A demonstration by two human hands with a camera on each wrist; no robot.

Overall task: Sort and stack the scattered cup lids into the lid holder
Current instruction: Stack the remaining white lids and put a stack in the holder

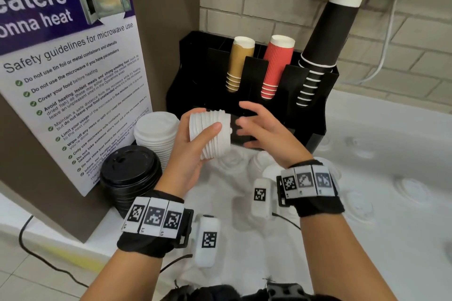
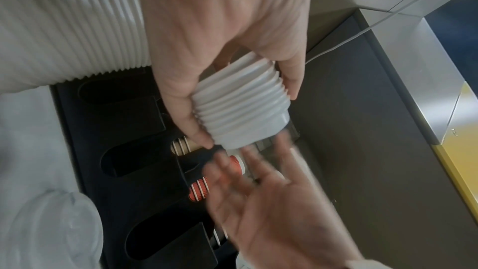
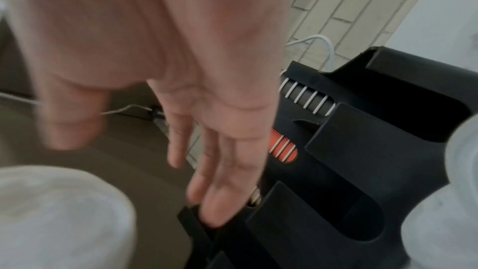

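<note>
My left hand (image 1: 195,144) grips a stack of small white lids (image 1: 211,135), held sideways in front of the black lid and cup holder (image 1: 315,117). In the left wrist view thumb and fingers curl round the white lid stack (image 2: 240,109). My right hand (image 1: 256,127) hovers just right of the stack, fingers spread and straight, holding nothing; its fingers (image 3: 220,191) reach down toward an empty slot of the holder (image 3: 362,171). More white lids (image 1: 411,190) lie scattered on the white counter at right.
A tall stack of large white lids (image 1: 156,137) and a stack of black lids (image 1: 129,176) stand at left by a safety poster (image 1: 73,80). Tan (image 1: 238,63), red (image 1: 276,66) and black cup stacks (image 1: 322,44) fill the holder's back. A brick wall is behind.
</note>
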